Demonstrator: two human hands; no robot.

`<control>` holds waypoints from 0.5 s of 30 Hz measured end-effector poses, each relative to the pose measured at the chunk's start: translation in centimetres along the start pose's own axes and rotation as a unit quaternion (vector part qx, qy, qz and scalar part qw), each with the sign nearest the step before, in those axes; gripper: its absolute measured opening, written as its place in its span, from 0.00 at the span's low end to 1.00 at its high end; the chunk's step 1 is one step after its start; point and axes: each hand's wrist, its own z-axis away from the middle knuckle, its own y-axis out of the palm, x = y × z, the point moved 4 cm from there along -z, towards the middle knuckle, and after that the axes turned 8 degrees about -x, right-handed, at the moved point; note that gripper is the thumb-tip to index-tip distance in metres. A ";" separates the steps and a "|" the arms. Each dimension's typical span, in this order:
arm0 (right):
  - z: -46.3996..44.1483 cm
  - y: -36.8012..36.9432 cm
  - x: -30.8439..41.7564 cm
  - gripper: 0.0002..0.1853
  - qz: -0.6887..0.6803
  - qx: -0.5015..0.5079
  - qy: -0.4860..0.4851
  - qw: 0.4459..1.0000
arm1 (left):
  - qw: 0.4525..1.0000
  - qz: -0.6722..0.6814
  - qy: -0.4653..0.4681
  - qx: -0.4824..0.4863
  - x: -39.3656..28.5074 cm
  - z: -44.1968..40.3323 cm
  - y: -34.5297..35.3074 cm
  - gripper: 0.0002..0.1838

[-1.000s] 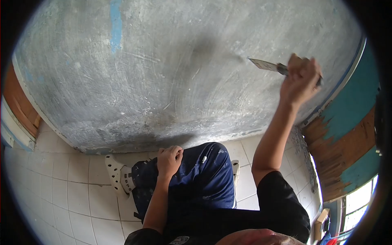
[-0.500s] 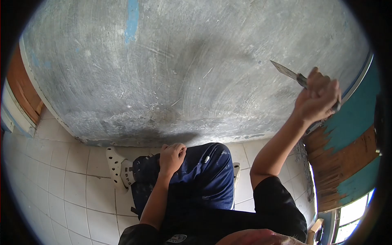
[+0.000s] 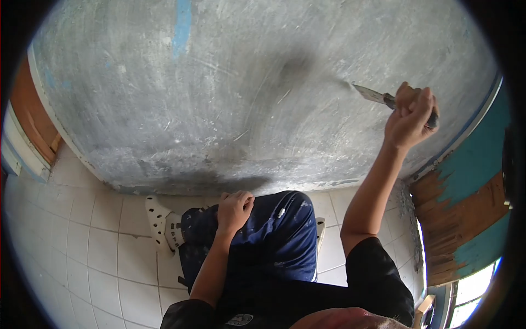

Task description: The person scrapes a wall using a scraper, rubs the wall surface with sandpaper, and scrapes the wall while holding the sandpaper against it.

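My right hand (image 3: 412, 113) is wrapped round the dark handle of a putty knife (image 3: 372, 94). Its flat metal blade points left, with the tip at or very close to the grey wall (image 3: 230, 93); I cannot tell whether it touches. The wall is scuffed and scratched, with a strip of blue paint (image 3: 181, 27) near the top. My left hand (image 3: 234, 210) rests on my knee in dark blue trousers (image 3: 274, 230), its fingers curled in and nothing visible in them.
Pale floor tiles (image 3: 98, 241) run along the wall's base. A white clog (image 3: 157, 222) is on my foot at left. On the right stands a teal and bare-wood panel (image 3: 466, 203) with peeling paint; brown wood (image 3: 34, 112) shows at far left.
My right hand has moved left with the putty knife, bringing the blade tip further left over the wall. My left hand stays on the knee.
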 end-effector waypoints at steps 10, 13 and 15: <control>-0.1 -0.6 0.3 0.23 -0.003 -0.002 -0.015 1.000 | 1.000 0.007 -0.006 0.014 -0.1 0.1 -0.1 0.04; -0.2 -0.4 -0.1 0.22 -0.004 -0.011 -0.030 0.999 | 1.000 0.015 0.007 -0.008 -0.2 0.0 -0.1 0.04; 0.2 -0.6 -1.0 0.22 -0.010 -0.003 -0.033 0.999 | 1.000 0.008 -0.001 0.005 -0.2 0.0 -0.2 0.04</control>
